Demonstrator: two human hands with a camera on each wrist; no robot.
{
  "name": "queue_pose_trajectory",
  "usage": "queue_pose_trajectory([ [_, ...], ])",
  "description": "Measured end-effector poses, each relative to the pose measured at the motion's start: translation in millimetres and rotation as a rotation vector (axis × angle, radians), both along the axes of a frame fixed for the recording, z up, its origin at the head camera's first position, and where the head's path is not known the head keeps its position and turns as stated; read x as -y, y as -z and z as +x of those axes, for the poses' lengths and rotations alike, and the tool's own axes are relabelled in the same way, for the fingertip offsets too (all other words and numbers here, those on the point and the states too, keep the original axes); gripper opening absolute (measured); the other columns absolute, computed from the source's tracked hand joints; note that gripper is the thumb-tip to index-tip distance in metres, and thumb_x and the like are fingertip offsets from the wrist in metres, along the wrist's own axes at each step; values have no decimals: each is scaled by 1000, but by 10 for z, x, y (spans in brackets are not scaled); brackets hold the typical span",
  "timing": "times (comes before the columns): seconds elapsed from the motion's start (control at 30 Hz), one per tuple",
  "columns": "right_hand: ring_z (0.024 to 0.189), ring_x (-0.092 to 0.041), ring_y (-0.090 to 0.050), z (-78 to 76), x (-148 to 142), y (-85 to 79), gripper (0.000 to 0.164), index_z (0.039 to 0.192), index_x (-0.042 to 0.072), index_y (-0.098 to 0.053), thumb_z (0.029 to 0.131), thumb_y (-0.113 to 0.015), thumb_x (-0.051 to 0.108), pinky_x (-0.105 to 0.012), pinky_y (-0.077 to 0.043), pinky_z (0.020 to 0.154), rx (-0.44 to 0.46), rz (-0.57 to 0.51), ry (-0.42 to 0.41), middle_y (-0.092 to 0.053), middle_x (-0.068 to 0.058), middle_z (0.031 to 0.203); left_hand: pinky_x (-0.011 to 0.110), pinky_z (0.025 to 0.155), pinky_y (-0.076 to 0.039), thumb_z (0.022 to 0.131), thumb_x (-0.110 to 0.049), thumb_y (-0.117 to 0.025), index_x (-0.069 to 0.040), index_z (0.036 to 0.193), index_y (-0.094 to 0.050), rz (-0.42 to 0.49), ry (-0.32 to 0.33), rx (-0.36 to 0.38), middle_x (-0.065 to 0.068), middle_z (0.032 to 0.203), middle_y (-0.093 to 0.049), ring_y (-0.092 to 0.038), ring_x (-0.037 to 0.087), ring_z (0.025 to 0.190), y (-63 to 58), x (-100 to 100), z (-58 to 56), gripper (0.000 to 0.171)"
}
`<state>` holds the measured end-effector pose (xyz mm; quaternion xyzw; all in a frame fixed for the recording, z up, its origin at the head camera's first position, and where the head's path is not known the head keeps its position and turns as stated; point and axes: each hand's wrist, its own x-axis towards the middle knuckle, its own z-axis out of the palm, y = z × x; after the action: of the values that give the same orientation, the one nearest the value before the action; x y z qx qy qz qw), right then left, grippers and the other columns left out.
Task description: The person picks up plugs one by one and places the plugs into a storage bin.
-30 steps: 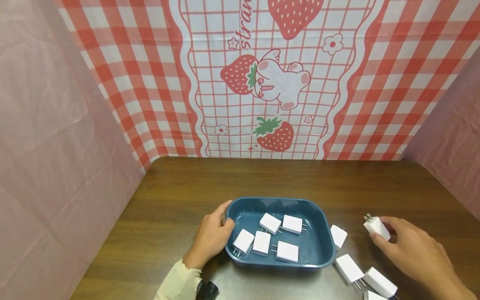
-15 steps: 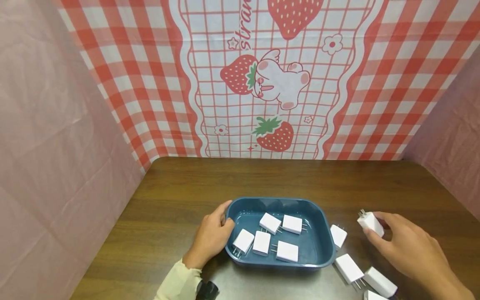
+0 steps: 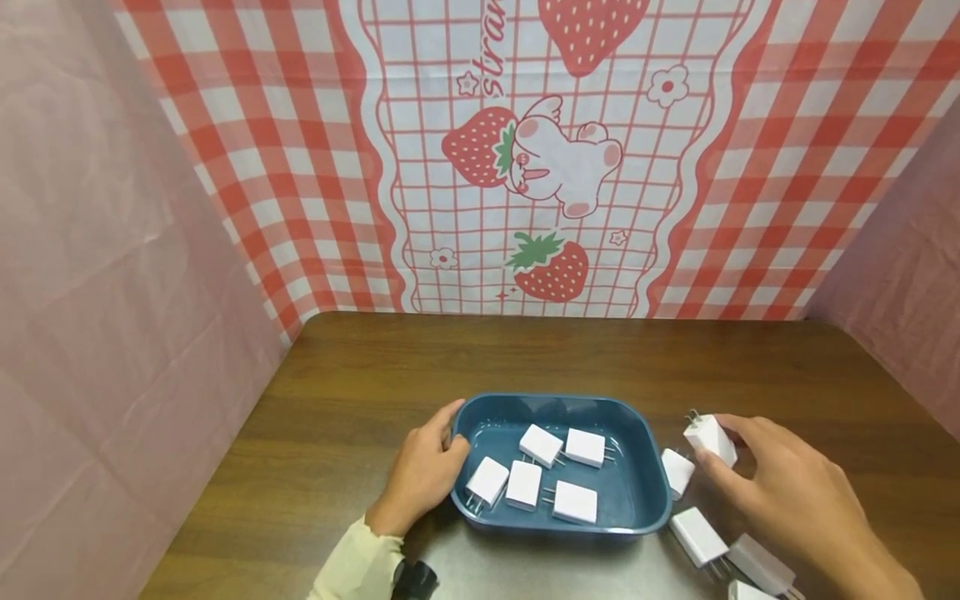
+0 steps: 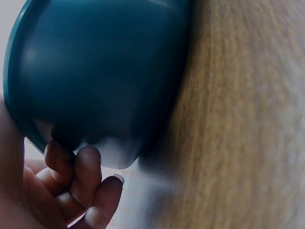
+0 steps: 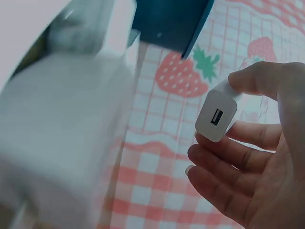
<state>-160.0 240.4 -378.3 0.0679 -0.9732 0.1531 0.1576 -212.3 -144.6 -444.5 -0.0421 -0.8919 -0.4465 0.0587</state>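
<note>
A dark blue rectangular dish [image 3: 630, 493] stands on the table with several white USB wall chargers in it, one of them a charger [image 3: 575, 503] near the front wall. My left hand [image 3: 423, 471] grips its left end, thumb over the rim and fingers against the outer wall [image 4: 105, 71]. To the right of the dish, my right hand [image 3: 795, 487] pinches another white charger [image 3: 712, 442] between thumb and fingers. The prongs of this held charger point up and away, and the right wrist view shows the USB port on its end face [image 5: 217, 117].
Several more white chargers lie right of the dish: one charger [image 3: 677, 473] against its wall, another charger [image 3: 698, 537] nearer the front, others partly under the right hand's side. Wood-grain table [image 3: 360, 358] extends behind, up to a red-checked strawberry cloth [image 3: 555, 275]. Pink cloth hangs at both sides.
My right hand has carried the pinched charger leftward, closer to the dish's right end. The left hand and the dish have stayed in place.
</note>
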Motion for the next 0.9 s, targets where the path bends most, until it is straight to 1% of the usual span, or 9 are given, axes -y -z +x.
queue_pose_trajectory([
  [0.07,80,-19,-55,-9,73,-26,51,123,15,-66,85,-74,48,-41,-43,61,-2,11,-17,-65,1,97,29,50,-30,89,-16,-58,-13,141,-58,0,-1,-2,-5,59,-43,-41,12,51,-6,1,0,52],
  [0.13,79,-17,-54,-18,141,-36,51,122,14,-67,84,-76,46,-40,-44,60,-20,31,-42,-65,1,97,29,50,-30,89,-16,-58,-13,141,-58,-1,-1,0,-5,59,-43,-41,13,51,-12,1,3,52],
  [0.33,84,-18,-58,-37,319,-22,49,121,11,-67,84,-77,40,-45,-49,62,-35,70,-98,-67,-3,102,29,50,-30,89,-16,-58,-13,142,-57,-1,2,5,-5,59,-43,-41,12,50,-11,0,5,52],
  [0.47,81,-15,-54,-46,444,-24,50,122,11,-68,83,-77,43,-40,-47,62,-7,96,-116,-64,1,97,29,50,-30,90,-16,-58,-13,142,-57,1,2,10,-5,59,-43,-41,13,50,-4,-1,9,52],
  [0.57,82,-15,-56,-51,552,-28,51,122,11,-69,83,-78,43,-41,-50,63,-7,115,-147,-64,1,98,29,50,-30,90,-16,-58,-13,142,-57,-1,2,6,-5,59,-43,-41,13,50,-6,-4,11,52],
  [0.7,91,-20,-63,-70,717,-23,51,121,11,-70,82,-78,43,-47,-54,71,-30,142,-200,-67,-3,105,29,50,-30,89,-17,-58,-13,142,-57,-3,0,7,-5,58,-42,-41,13,50,-15,-5,10,52],
  [0.77,92,-19,-64,-87,807,-19,50,119,11,-71,82,-78,44,-46,-54,72,-33,153,-222,-68,-3,105,29,50,-30,89,-17,-58,-13,141,-58,-4,-2,8,-5,59,-42,-41,13,50,-19,-4,10,52],
  [0.8,91,-19,-64,-97,852,-19,50,119,11,-72,82,-78,44,-45,-54,73,-30,157,-232,-68,-3,105,29,50,-30,89,-17,-58,-13,141,-58,-4,-3,9,-5,59,-42,-41,13,51,-20,-3,9,52],
  [0.9,81,-14,-58,-130,975,-15,51,118,11,-72,81,-79,45,-37,-52,65,-3,174,-256,-66,0,97,29,50,-30,89,-17,-58,-13,141,-58,-5,-2,4,-5,59,-42,-41,13,51,-20,-1,6,52],
])
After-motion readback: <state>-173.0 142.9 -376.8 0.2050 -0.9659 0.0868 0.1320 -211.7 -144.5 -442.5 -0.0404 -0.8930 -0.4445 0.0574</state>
